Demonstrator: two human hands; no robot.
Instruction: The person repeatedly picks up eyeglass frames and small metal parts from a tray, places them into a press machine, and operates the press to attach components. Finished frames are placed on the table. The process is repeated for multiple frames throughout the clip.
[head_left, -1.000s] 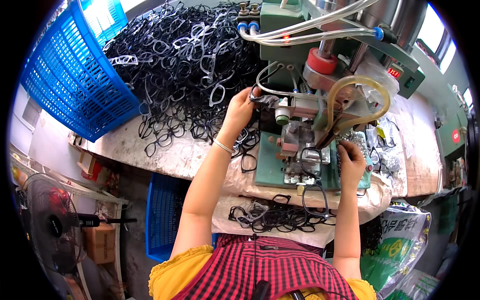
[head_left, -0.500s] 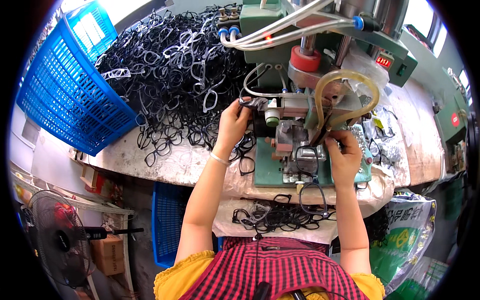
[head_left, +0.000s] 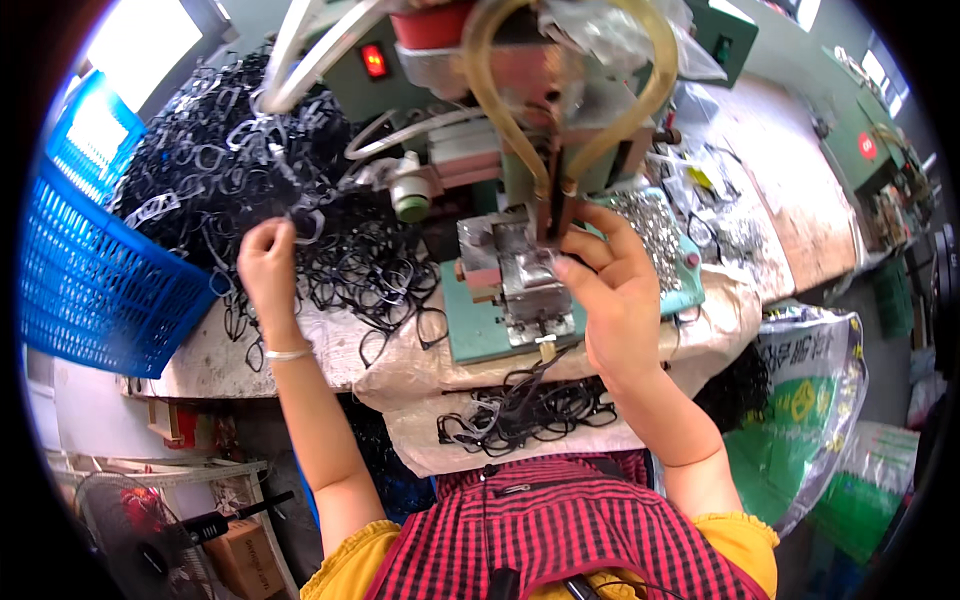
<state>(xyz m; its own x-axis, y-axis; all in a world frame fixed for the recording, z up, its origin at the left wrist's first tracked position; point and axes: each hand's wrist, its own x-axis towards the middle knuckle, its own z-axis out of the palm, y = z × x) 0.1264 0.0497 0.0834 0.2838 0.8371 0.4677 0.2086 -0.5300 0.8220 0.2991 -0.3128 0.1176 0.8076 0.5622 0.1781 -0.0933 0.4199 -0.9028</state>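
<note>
Hard to see everything from here: the top of the green machine (head_left: 470,165) is cut off, and the left grip (head_left: 268,270) is a bit blurry. Its fingers are curled, but I honestly can't tell whether there's anything in them. Same with the right grip (head_left: 620,290): thumb and fingers are bent around the machine's dark tips (head_left: 556,215), and whether they're pinching a tiny part, no clue.

Compared with a second ago, the left has come away from the machine toward the person's left, and the frame that was hanging off the metal jig (head_left: 525,265) is gone from there.

The big pile of glasses frames (head_left: 230,160) sits on the tabletop (head_left: 225,365), right behind and beside the left grip. The smaller heap of frames (head_left: 530,415) lies on cloth, nearer the body than the right grip.
</note>
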